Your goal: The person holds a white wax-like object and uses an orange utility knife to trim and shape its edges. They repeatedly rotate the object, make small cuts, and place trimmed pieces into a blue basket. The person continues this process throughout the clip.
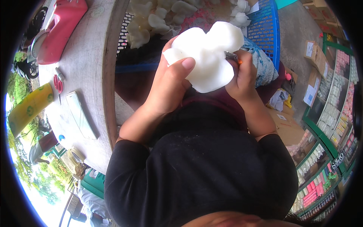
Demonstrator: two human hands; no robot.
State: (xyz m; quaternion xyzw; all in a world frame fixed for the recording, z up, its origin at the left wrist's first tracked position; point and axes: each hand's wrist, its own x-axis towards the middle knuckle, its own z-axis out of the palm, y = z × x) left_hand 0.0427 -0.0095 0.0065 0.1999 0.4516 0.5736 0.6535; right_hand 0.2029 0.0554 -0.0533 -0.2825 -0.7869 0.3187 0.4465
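A white, smooth, petal-lobed piece (210, 53), wax-like in look, is held up in front of me above a blue crate. My left hand (168, 81) grips its left side, thumb on the front face and fingers behind. At its right edge, my right hand (244, 75) is closed around a small metal blade (231, 56) with a bit of orange beside it. The blade's tip meets or nearly meets the white piece; its handle is hidden in my fingers.
The blue crate (271, 34) holds several similar white pieces (159, 22); a blue-white cloth (262, 68) lies by it. On the table (96, 64) at left are red scissors (58, 84), a phone (81, 115) and a red plastic part (64, 34). Cardboard boxes (315, 55) and shelves (329, 125) stand right.
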